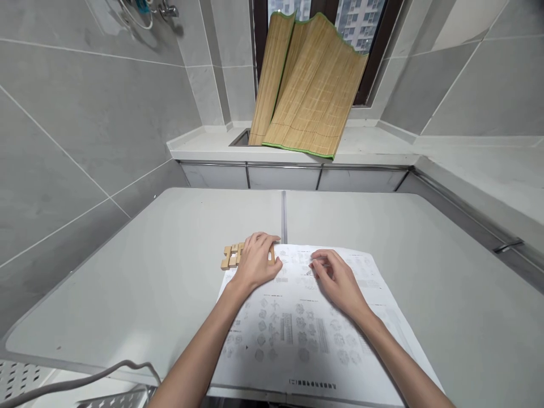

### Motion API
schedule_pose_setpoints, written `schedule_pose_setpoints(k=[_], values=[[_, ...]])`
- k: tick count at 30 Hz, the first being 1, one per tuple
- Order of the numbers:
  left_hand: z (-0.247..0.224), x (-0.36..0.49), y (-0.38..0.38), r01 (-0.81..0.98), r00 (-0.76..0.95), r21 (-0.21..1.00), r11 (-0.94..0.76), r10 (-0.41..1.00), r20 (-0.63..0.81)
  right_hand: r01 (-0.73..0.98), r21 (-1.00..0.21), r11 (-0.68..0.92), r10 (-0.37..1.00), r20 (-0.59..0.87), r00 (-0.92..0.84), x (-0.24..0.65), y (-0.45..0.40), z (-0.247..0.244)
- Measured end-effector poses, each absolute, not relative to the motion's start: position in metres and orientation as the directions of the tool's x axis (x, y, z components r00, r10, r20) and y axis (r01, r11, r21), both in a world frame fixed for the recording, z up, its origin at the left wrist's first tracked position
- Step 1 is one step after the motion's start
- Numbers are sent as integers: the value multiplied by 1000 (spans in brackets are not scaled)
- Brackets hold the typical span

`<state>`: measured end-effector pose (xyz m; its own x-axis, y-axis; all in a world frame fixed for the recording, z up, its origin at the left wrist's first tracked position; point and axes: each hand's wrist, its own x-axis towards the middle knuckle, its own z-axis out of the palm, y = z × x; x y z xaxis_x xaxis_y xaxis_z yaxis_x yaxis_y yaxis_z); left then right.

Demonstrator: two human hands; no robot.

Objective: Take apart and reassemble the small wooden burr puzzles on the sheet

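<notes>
A large printed sheet [293, 340] with small drawings and text lies on the pale table, close to its front edge. At the sheet's far left corner sit several notched wooden pieces [232, 256], side by side. My left hand [258, 260] rests over the right part of these pieces, fingers spread, and hides some of them. Further right, my right hand [335, 277] is above the sheet with its fingers curled and the thumb near the fingertips. Whether anything small is between those fingertips cannot be made out.
The white table [127, 272] has a seam [284, 215] down its middle. Beyond it, a bamboo mat [314, 90] leans on a white counter [204, 144] by the window. A grey cable [102, 374] runs at the lower left.
</notes>
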<state>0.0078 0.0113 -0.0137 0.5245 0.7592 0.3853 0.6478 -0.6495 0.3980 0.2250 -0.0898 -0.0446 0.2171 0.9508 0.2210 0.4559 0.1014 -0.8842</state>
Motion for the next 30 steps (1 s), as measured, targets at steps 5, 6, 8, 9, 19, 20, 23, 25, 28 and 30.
schedule_pose_setpoints(k=[5, 6, 8, 9, 19, 20, 23, 25, 28, 30], values=[[-6, -25, 17, 653, 457, 432, -623, 778, 430, 459, -884, 92, 952, 214, 220, 225, -89, -45], [-5, -35, 18, 659, 429, 439, -611, 785, 447, 463, -881, 93, 952, 215, 218, 224, -89, -44], [-4, -56, 19, 674, 361, 467, -573, 806, 469, 474, -875, 96, 954, 216, 206, 224, -89, -44], [-5, -66, 20, 681, 330, 481, -552, 818, 472, 480, -872, 99, 955, 219, 201, 224, -89, -43], [-23, -98, 20, 566, 163, 770, -294, 956, 245, 540, -836, 93, 954, 230, 191, 226, -94, -50], [-23, -98, 20, 575, 182, 759, -306, 952, 246, 543, -834, 95, 954, 233, 190, 226, -94, -50], [-23, -98, 20, 587, 244, 731, -349, 937, 251, 536, -839, 93, 954, 230, 194, 225, -94, -51], [-23, -99, 19, 598, 295, 704, -383, 922, 251, 530, -844, 86, 956, 220, 194, 224, -94, -52], [-22, -100, 16, 633, 398, 624, -459, 884, 247, 530, -844, 83, 957, 216, 194, 223, -94, -52], [-19, -100, 13, 645, 442, 579, -499, 861, 250, 533, -842, 88, 956, 221, 192, 223, -94, -51]])
